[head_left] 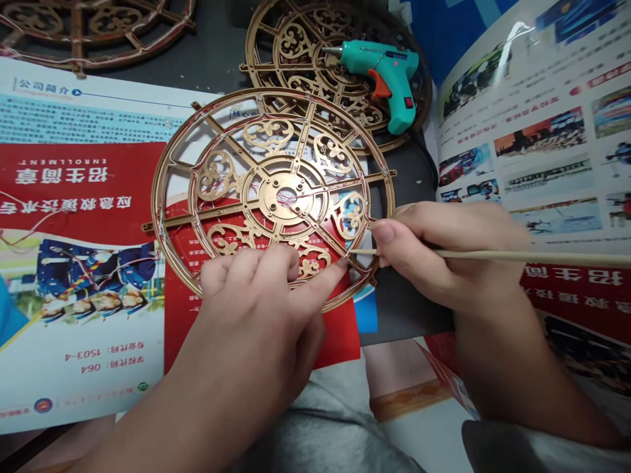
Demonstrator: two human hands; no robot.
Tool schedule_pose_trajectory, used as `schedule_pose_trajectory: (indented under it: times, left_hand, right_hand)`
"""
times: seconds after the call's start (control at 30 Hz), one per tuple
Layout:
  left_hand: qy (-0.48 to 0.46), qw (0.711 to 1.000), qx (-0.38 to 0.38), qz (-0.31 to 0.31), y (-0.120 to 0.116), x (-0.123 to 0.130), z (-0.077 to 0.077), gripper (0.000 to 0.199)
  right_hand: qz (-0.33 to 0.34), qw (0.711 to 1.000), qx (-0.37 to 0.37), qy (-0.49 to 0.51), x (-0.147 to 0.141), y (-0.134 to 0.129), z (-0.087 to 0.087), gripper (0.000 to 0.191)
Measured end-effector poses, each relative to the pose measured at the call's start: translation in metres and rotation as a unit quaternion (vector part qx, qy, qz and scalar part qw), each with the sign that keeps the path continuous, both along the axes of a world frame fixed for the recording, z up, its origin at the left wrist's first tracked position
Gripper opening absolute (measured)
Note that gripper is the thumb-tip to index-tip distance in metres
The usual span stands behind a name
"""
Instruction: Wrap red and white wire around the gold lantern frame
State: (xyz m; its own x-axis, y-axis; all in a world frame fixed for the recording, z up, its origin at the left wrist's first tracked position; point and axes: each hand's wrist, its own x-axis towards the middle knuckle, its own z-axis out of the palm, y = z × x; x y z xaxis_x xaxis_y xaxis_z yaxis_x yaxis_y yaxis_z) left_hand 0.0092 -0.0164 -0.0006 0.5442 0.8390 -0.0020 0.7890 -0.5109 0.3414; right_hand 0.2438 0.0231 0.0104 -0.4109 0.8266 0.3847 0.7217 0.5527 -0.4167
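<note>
Pressing a gold wheel [283, 197], left hand [251, 309] nears right hand's [444, 256] bamboo stick [493, 255]

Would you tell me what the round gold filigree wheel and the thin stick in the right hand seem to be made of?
The filigree wheel looks like moulded plastic with a metallic gold finish, given its even sheen, though thin metal is possible. The thin stick looks like bamboo or pale wood: matte, straw-coloured, with no shine.

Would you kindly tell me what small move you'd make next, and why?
I'd probably ease the bamboo stick in the right hand slightly along the rim of the gold filigree wheel: its tip sits at the lower-right rim, and the left hand steadies the wheel right beside it.
</note>
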Motion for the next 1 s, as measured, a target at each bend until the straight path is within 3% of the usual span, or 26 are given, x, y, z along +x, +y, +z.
schedule_pose_trajectory:
  times: [0.23,1.0]
  left_hand:
    - [0.001,1.0,0.007,0.0,0.001,0.001,0.0,0.042]
    - [0.008,1.0,0.024,0.0,-0.001,0.002,-0.003,0.042]
  right_hand:
    - [0.016,0.999,0.009,-0.05,-0.008,0.01,0.006,0.049]
    - [0.011,0.999,0.0,-0.031,-0.007,0.008,0.004,0.053]
